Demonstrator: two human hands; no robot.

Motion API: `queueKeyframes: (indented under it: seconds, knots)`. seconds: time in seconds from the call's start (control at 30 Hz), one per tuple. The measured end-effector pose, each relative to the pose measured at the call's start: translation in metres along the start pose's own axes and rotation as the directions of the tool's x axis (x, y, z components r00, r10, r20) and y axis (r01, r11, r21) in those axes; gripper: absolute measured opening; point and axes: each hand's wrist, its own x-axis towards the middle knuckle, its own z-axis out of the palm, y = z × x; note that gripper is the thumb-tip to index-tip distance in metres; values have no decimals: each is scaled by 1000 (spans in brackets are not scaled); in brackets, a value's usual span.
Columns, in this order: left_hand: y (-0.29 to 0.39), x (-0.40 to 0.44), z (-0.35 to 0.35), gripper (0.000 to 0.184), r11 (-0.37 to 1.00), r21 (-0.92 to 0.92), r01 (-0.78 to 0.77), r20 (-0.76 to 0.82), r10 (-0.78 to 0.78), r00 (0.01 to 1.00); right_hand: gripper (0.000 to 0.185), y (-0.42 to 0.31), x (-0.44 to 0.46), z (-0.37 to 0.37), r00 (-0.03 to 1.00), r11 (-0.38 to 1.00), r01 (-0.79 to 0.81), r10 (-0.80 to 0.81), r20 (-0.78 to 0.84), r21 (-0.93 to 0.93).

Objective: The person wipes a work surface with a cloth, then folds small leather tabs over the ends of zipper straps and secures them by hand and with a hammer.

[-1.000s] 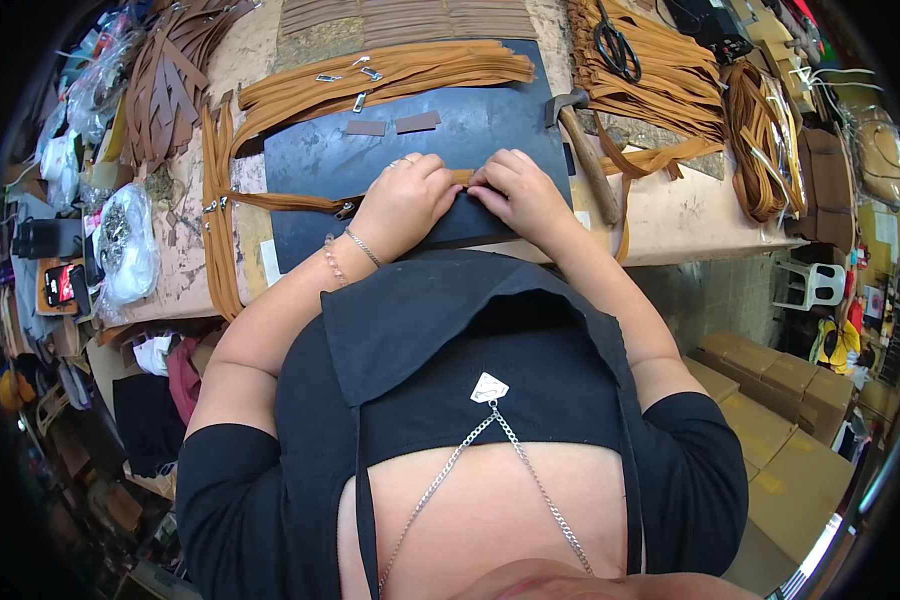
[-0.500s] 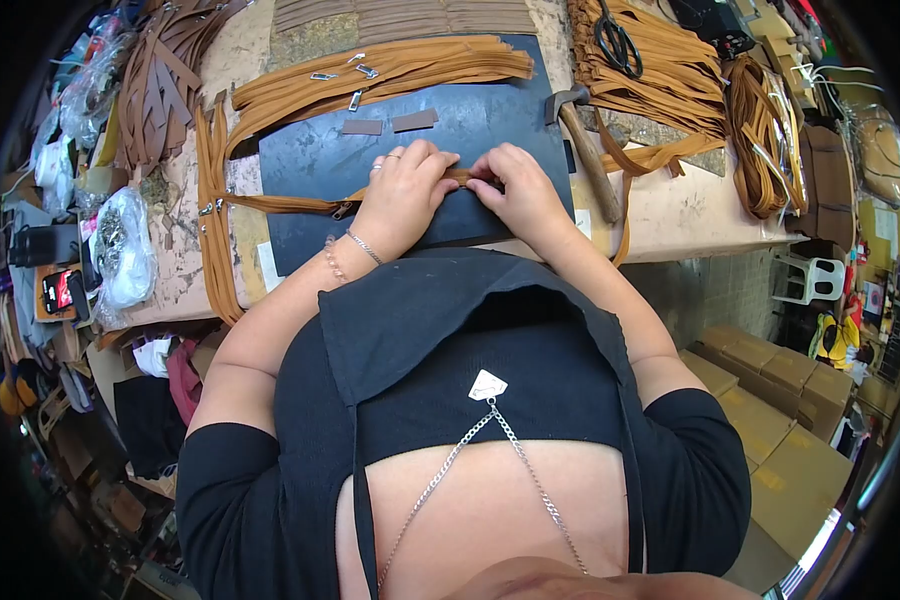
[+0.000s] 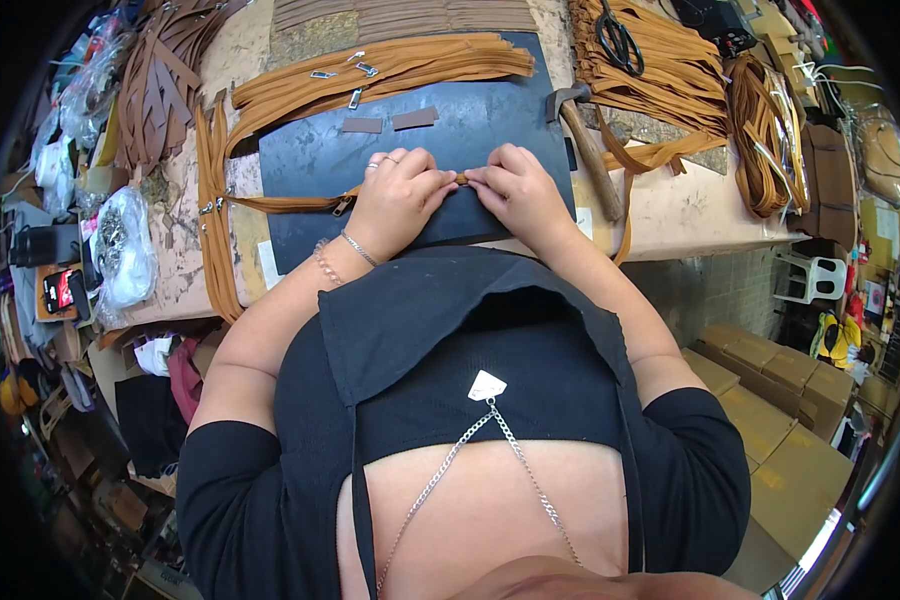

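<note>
We list, on a clock face centred on the dark mat [image 3: 315, 155] with twelve o'clock away from the wearer: one left hand [image 3: 395, 200], at seven o'clock, ring and bracelets worn, finger and thumb pinched together on the tan zip strip [image 3: 290, 204]; one right hand [image 3: 522, 195], at four o'clock, fingertips likewise pinched on the strip, close beside the left fingertips, the exact grip being too small for us to make out. The strip itself runs across the mat's near half from nine o'clock, under the left hand, to the fingertips; one metal zip pull [image 3: 343, 205] sits on it just beside the left hand. At twelve o'clock we count one bundle of tan tapes [image 3: 450, 66], loose metal pulls [image 3: 367, 70] lying on it, and, nearer, two small brown pieces [image 3: 415, 119], flat and apart. At three o'clock, one hammer [image 3: 592, 160], wooden-handled; at two, black scissors [image 3: 620, 45] on a pile of tan strips [image 3: 660, 95]; at ten, dark brown strips [image 3: 165, 85], heaped; at eight, one clear plastic bag [image 3: 125, 255]; towards half past four, cardboard cartons [image 3: 790, 490], stacked below table level.
</note>
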Motion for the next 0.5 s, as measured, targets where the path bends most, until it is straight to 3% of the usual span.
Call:
queueKeyframes:
  seconds: [0.17, 0.23, 0.4, 0.5]
  knots:
    - [-5, -1, -2, 20, 993, 86, -84, 58, 79, 995, 20, 1, -7, -9, 999, 994, 39, -42, -22, -98]
    - [-7, -1, -3, 24, 993, 66, -96, 80, 90, 993, 18, 4, -10, -10, 991, 994, -84, 75, -114, -75]
    - [-6, -2, -1, 33, 992, 87, -93, 107, 83, 991, 20, 0, -6, -10, 985, 986, -163, 162, -57, -27]
    - [-5, 0, -1, 24, 995, 86, -51, 119, 40, 992, 19, -13, 4, -13, 991, 991, -135, 134, -19, -16]
